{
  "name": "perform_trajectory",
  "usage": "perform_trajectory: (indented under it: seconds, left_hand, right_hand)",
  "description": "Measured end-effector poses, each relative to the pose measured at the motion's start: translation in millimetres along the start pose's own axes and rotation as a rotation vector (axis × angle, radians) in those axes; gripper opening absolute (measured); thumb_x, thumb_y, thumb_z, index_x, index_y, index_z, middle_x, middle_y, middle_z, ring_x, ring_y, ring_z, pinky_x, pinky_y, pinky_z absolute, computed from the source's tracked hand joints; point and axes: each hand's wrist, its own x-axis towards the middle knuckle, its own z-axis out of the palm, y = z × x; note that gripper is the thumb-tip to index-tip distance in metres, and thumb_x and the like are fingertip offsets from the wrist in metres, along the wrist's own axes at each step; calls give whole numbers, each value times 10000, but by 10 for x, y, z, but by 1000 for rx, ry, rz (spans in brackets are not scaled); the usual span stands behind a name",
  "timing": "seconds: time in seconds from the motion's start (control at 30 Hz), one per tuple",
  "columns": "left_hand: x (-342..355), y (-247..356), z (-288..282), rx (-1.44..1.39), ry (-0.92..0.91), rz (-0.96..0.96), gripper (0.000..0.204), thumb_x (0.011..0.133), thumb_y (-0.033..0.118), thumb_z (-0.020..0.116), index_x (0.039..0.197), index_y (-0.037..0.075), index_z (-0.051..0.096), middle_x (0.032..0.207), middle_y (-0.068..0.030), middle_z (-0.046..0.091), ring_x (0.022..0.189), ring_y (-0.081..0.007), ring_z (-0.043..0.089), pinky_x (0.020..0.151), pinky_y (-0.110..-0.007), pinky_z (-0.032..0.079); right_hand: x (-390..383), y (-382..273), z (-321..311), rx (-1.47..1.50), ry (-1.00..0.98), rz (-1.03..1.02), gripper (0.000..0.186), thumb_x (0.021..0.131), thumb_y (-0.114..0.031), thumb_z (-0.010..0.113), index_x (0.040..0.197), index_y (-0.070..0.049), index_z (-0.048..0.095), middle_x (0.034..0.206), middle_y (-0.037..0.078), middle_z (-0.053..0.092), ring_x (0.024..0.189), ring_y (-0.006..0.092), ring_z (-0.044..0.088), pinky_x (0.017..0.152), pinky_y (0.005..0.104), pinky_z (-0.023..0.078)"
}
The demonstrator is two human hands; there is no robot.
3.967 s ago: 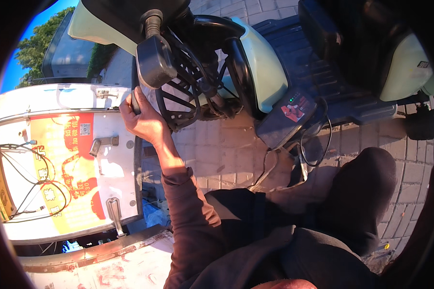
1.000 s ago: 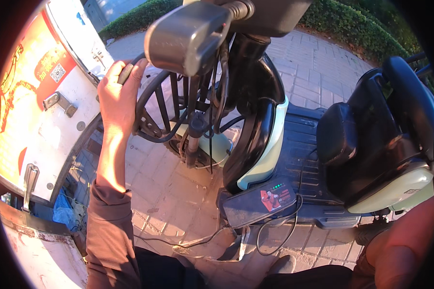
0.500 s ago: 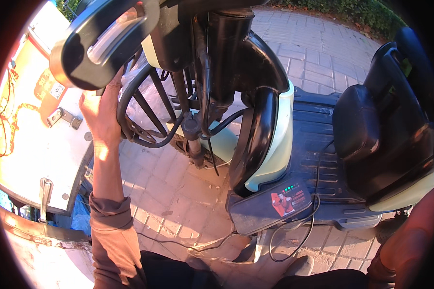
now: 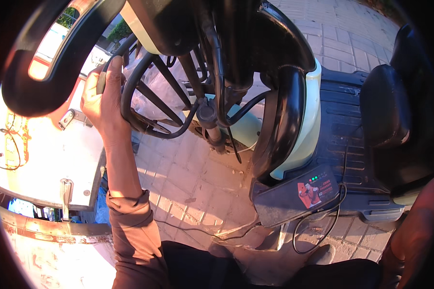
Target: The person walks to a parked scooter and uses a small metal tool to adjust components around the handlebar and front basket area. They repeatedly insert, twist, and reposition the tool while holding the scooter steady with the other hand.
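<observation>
One left hand (image 4: 102, 103) is seen at the upper left, its fingers (image 4: 115, 67) curled shut around the rim of a black wire basket (image 4: 152, 103) fixed at the front of a pale green scooter (image 4: 304, 130). The basket is held by its left edge, just beside a white cabinet (image 4: 48, 159) that stands on the left. One brown sleeve (image 4: 132, 231) is pushed back to the wrist. The right hand is not clearly shown; only a reddish blurred shape (image 4: 414, 241) is seen at the lower right rim, and whether it is open or closed cannot be told.

One round mirror (image 4: 58, 53) with a black frame fills the upper left, above the hand. One black seat (image 4: 395, 125) is seen at the right. One dark charger box (image 4: 296, 195) with a row of small green lights and a red label lies tilted against the scooter's footboard (image 4: 345, 115), with one black cable (image 4: 318, 236) looped below it. Two metal latches (image 4: 66, 190) are counted on the cabinet.

Little room is left between the basket and the cabinet edge. An open stretch of paved brick ground (image 4: 183, 178) lies below the basket, between the forearm and the charger.
</observation>
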Motion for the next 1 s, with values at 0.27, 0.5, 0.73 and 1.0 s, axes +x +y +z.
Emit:
perform_trajectory:
  seconds: [0.27, 0.5, 0.73, 1.0]
  left_hand:
    - [16, 49, 14, 107, -11, 48, 430, 945, 403, 794, 958, -21, 722, 713, -12, 614, 668, -91, 558, 647, -235, 450]
    - [13, 19, -17, 117, -37, 163, 381, 958, 351, 791, 944, -23, 716, 720, -2, 608, 667, -77, 548, 627, -231, 438]
    - [8, -5, -19, 36, -53, 134, 341, 959, 320, 797, 932, -9, 714, 729, 7, 617, 672, -71, 557, 624, -220, 441]
    - [3, -10, 7, -83, -28, 8, 352, 938, 320, 817, 971, -17, 718, 754, -3, 633, 688, -70, 577, 634, -204, 456]
  right_hand:
    - [-22, 99, 34, 24, -11, 6, 464, 1035, -338, 494, 1305, 30, 581, 1367, 221, 556, 951, 194, 663, 748, 297, 503]
    - [25, 89, 110, 43, -29, 6, 470, 1036, -342, 490, 1314, 26, 582, 1388, 222, 553, 963, 192, 665, 757, 295, 501]
    - [83, 74, 167, 56, -37, -14, 477, 1038, -347, 487, 1324, 23, 582, 1408, 223, 550, 975, 189, 666, 766, 293, 499]
    - [124, 15, 211, 59, -38, -35, 484, 1039, -351, 483, 1335, 18, 582, 1431, 224, 546, 988, 186, 668, 777, 291, 497]
